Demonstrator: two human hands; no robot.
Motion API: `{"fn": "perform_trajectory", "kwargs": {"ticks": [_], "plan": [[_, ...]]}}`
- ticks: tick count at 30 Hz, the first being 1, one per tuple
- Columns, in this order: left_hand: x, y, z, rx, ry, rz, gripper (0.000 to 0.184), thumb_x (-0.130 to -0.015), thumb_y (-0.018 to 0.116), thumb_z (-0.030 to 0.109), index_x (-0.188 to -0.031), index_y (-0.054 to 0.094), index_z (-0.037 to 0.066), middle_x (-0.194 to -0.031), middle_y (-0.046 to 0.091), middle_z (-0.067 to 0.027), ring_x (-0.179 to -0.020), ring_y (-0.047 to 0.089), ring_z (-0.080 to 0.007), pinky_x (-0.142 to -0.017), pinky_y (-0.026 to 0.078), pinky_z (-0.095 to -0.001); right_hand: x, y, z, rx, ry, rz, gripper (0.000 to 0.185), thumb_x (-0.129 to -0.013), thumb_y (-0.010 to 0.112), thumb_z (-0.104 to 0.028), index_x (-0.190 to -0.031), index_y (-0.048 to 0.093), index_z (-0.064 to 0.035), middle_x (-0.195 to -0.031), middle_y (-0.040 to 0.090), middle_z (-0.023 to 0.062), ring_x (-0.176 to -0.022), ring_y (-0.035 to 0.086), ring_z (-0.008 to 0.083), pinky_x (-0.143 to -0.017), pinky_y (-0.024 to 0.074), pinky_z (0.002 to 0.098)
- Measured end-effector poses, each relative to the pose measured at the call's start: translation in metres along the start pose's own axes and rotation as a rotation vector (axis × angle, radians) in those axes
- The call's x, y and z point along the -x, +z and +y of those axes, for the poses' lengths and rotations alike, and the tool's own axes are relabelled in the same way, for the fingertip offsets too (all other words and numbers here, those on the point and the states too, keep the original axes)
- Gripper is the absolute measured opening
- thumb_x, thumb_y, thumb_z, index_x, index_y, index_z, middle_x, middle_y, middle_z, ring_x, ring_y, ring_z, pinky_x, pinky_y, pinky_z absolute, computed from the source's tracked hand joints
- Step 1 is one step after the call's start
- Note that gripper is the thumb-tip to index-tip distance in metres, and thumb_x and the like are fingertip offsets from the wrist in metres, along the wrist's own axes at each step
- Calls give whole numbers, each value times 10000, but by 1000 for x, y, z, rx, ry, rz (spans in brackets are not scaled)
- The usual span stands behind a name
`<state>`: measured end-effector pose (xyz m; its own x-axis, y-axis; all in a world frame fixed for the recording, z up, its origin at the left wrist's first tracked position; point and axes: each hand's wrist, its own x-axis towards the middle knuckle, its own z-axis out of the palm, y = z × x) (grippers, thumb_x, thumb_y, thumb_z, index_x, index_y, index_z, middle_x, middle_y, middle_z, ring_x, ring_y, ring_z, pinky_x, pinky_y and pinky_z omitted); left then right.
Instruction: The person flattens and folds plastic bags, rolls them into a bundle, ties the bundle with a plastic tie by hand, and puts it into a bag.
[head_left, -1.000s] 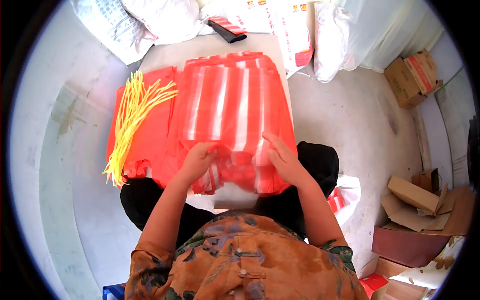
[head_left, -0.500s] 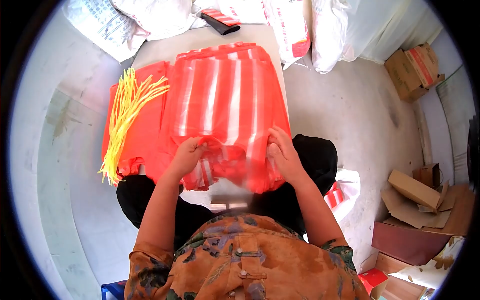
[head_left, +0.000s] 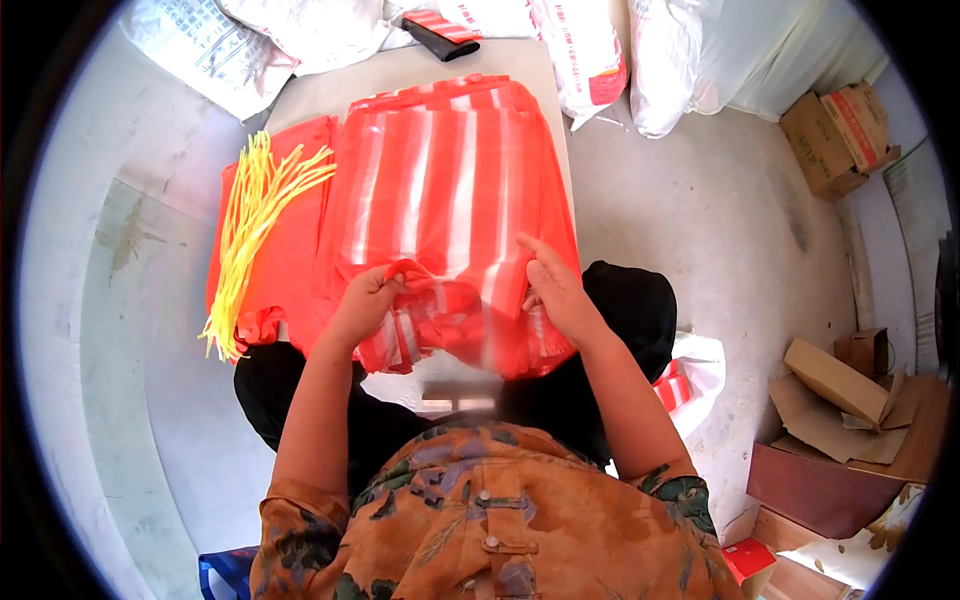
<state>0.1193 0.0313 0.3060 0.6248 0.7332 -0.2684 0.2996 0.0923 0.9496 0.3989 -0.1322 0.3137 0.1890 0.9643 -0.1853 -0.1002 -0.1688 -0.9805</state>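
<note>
A stack of red-and-white striped plastic bags (head_left: 440, 180) lies in front of me, its near edge hanging over my lap. My left hand (head_left: 368, 298) is closed, pinching the top bag's near edge at the left. At the right side, my right hand (head_left: 560, 298) has its index finger pointing forward along the plastic while the other fingers curl on the bag's edge. Between both hands the near part of the bag is lifted and crumpled, partly blurred. To the left, a bundle of yellow strips (head_left: 255, 235) rests on a pile of plain red bags (head_left: 295, 240).
The pale table (head_left: 400, 75) carries a dark roll with a striped piece (head_left: 440, 38) at its far end. White sacks (head_left: 575, 60) stand behind it. Cardboard boxes (head_left: 835, 140) and opened cartons (head_left: 840, 400) are on the right. A white bag (head_left: 705, 375) with striped plastic sits beside my right knee.
My right hand has shifted slightly left and forward along the bag, its index finger now stretched out. My left hand keeps its pinch, and the view has shifted slightly.
</note>
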Motion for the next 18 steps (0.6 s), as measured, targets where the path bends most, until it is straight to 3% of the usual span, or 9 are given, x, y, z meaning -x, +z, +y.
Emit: {"fn": "perform_trajectory", "kwargs": {"ticks": [5, 8, 11, 18], "plan": [[0, -1, 3, -67, 7, 9, 250, -1101, 531, 151, -1158, 720, -3, -1037, 717, 9, -974, 635, -79, -889, 506, -282, 5, 1, 5, 1, -89, -226, 519, -1131, 412, -358, -1546, 464, -50, -1464, 592, 64, -816, 608, 81, -752, 538, 254], [-2, -3, -5, -64, 16, 22, 240, -1095, 544, 153, -1155, 717, -2, -1001, 701, 14, -948, 623, -86, -872, 502, -285, 20, 1, 1, 31, 66, -347, 521, -1126, 414, -366, -1521, 491, -35, -1422, 631, 65, -793, 613, 94, -725, 531, 250], [0, -2, -8, -142, 61, 49, 215, -1079, 557, 139, -1120, 710, -5, -955, 685, 3, -909, 614, -104, -844, 497, -295, 29, 1, 8, -29, 65, -434, 527, -1126, 398, -375, -1505, 505, -25, -1375, 669, 82, -767, 611, 106, -719, 518, 234], [5, 5, 4, -244, 188, 33, 188, -1059, 540, 96, -1061, 695, -11, -912, 668, -24, -870, 607, -125, -808, 491, -307, 36, -5, 6, -306, -5, -337, 506, -1124, 380, -381, -1406, 572, -7, -1342, 685, 136, -982, 670, 132, -768, 523, 263]]}}
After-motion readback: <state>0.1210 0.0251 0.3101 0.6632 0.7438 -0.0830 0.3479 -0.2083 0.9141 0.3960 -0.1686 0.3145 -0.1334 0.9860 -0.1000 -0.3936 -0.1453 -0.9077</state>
